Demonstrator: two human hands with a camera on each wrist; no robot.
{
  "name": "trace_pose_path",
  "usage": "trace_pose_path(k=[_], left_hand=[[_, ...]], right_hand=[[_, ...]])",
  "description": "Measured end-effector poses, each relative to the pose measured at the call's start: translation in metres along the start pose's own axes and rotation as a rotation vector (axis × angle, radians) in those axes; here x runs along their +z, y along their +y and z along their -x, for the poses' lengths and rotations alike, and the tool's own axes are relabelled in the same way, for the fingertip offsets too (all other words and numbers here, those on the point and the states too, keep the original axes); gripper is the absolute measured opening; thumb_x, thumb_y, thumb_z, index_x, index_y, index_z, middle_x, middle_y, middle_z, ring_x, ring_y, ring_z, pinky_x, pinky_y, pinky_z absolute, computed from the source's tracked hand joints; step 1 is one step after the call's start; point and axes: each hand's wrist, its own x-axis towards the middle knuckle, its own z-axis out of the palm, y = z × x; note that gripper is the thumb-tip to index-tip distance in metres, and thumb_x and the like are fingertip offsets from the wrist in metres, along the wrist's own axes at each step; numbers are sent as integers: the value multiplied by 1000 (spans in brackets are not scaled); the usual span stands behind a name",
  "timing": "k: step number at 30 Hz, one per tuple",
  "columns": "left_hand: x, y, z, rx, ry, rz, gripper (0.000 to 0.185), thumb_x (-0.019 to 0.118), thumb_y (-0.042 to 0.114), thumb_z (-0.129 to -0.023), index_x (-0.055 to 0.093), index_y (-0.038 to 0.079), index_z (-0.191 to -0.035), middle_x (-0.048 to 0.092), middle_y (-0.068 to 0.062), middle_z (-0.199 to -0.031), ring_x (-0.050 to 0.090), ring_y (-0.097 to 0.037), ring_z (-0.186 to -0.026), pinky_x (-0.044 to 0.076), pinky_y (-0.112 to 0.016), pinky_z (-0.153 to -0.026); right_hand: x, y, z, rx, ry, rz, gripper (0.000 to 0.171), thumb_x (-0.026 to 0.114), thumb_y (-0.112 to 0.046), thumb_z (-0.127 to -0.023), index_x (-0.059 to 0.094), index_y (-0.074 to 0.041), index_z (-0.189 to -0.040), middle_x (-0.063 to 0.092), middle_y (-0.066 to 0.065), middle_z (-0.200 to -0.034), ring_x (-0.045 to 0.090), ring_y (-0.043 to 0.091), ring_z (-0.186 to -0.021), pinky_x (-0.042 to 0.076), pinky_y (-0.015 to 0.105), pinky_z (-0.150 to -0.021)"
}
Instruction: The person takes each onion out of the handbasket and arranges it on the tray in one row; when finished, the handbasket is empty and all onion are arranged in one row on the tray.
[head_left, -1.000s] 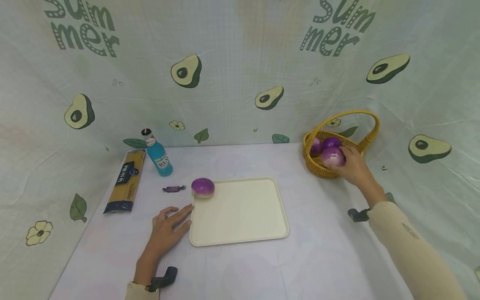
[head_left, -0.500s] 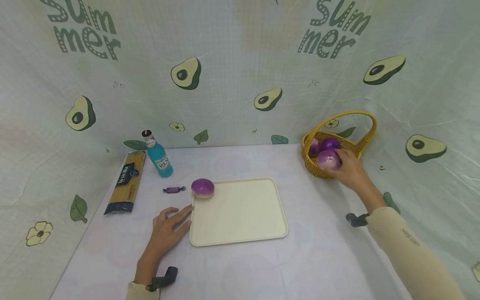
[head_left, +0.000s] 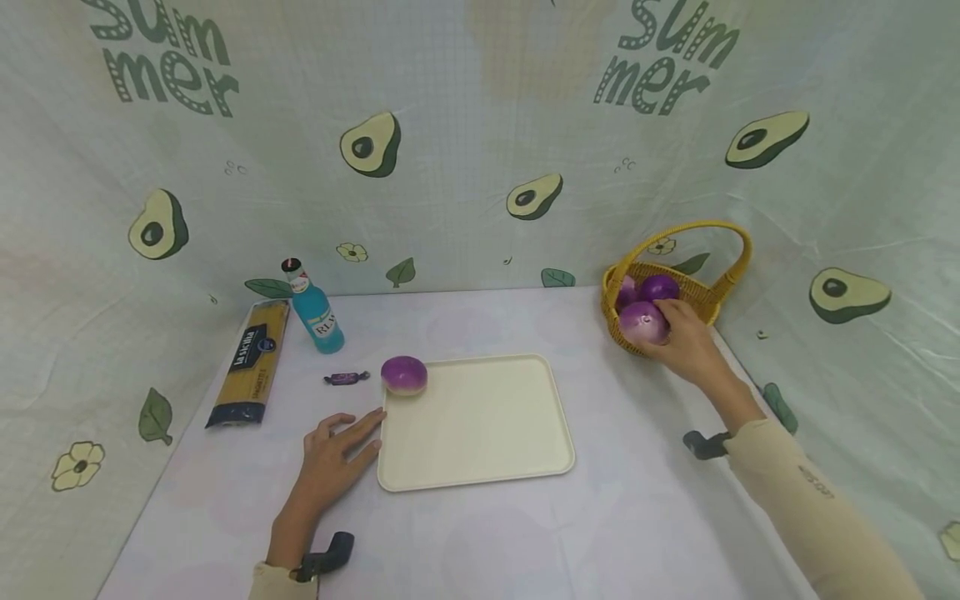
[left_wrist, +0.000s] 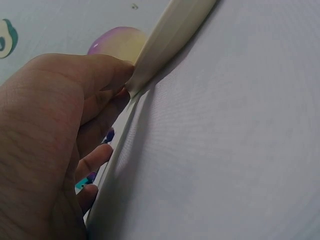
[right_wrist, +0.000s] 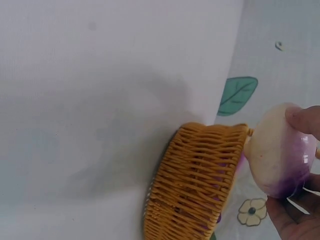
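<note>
In the right grip, fingers curled round it, a purple-and-white vegetable is held; it has been shifted toward nine o'clock across the basket, nearer the tray, whose nine-o'clock edge is touched by the loosely spread left grip.

Grips with the right hand a glossy, rounded turnip, purple blending into cream, its cream side facing down, at the near rim of a yellow-brown woven basket. Stands that basket upright at the far right corner of the table, a deep purple ball inside. Touches with the left hand the left edge of a flat cream tray, with a second turnip, purple on top, at its far left corner
</note>
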Motion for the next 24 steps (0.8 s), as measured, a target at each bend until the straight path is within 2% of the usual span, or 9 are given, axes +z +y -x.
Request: trace_pose_path(k=[13, 24], left_hand=[[0, -1, -1, -13, -15, -12, 51, 57, 51, -99, 51, 36, -147, 56, 5, -144, 32, -33, -136, 18, -60, -107], [1, -2, -1, -11, -15, -7, 51, 55, 53, -99, 50, 36, -147, 56, 5, -144, 32, -34, -136, 18, -60, -106]], right_hand=[[2, -18, 4, 31, -21, -7, 86, 79, -30, -88, 33, 9, -150, 31, 31, -150, 29, 51, -138, 28, 67, -109], [7, -32, 9, 8, -38, -21, 78, 78, -22, -88, 36, 4, -149, 33, 28, -150, 32, 49, -136, 32, 66, -107]])
